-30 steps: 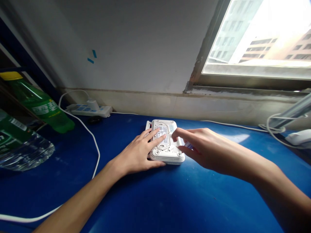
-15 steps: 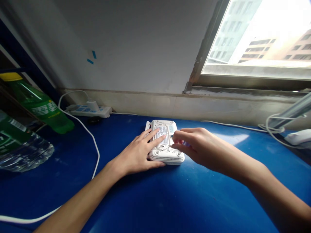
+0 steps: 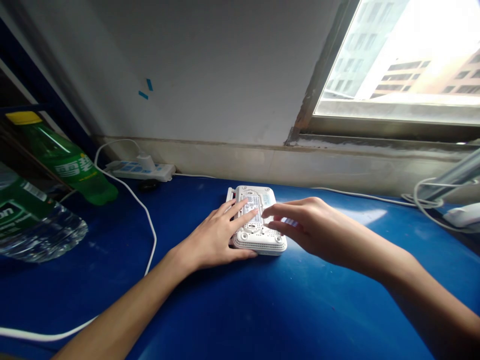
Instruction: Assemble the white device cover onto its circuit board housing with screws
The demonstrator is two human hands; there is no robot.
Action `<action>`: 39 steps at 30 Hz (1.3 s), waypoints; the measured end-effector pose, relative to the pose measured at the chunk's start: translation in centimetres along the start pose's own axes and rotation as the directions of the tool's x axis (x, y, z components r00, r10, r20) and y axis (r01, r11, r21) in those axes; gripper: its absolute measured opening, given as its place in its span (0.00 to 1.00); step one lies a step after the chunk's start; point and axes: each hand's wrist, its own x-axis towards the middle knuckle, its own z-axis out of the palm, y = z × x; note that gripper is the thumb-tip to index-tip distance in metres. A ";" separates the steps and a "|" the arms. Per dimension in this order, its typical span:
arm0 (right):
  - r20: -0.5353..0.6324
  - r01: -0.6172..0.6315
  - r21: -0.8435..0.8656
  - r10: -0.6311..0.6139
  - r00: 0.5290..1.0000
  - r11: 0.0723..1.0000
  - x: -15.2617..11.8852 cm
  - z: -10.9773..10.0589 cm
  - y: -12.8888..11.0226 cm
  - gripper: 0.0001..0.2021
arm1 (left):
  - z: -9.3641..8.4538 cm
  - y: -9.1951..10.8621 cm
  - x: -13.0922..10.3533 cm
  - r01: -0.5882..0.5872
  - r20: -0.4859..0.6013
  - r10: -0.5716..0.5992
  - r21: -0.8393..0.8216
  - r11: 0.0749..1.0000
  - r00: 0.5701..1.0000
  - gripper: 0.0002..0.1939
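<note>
A white router (image 3: 256,240) lies underside up on the blue tabletop, showing its vents, round feet and printed label. My left hand (image 3: 215,230) grips it from the left, fingers spread across the label and thumb along the front edge. On the router's right side, my right hand (image 3: 305,222) has its fingers bent, with a gap between thumb and index tips just over the vented surface. A small purplish-white striped patch shows between that thumb and the fingers; I cannot make out what it is. Part of a white antenna (image 3: 229,193) sticks out on the router's left side.
Two green-labelled bottles, one green with a yellow cap (image 3: 78,167) and one clear (image 3: 41,225), stand at left. Behind are a power strip (image 3: 163,172) and a small black object (image 3: 148,185). White cable (image 3: 148,215) crosses the table. A lamp pole (image 3: 450,177) is at right.
My right index finger and thumb have moved slightly apart at the router's surface. My left hand keeps its place on the router. The whole view has shifted a little.
</note>
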 end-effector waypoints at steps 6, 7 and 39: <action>-0.042 0.055 0.009 -0.055 0.998 0.998 -0.5 -0.3 -0.3 0.26 | -0.1 0.0 -0.1 -0.003 0.000 0.003 -0.013 1.000 1.000 0.47; -0.036 0.042 0.013 -0.041 0.999 0.999 -0.4 -0.3 -0.4 0.21 | -0.1 0.0 -0.1 -0.006 -0.005 0.006 -0.014 1.000 1.000 0.47; -0.043 0.010 0.017 -0.010 0.999 1.000 0.0 -0.2 0.4 0.10 | 0.3 -0.3 -0.1 -0.017 -0.018 0.017 0.000 1.000 1.000 0.48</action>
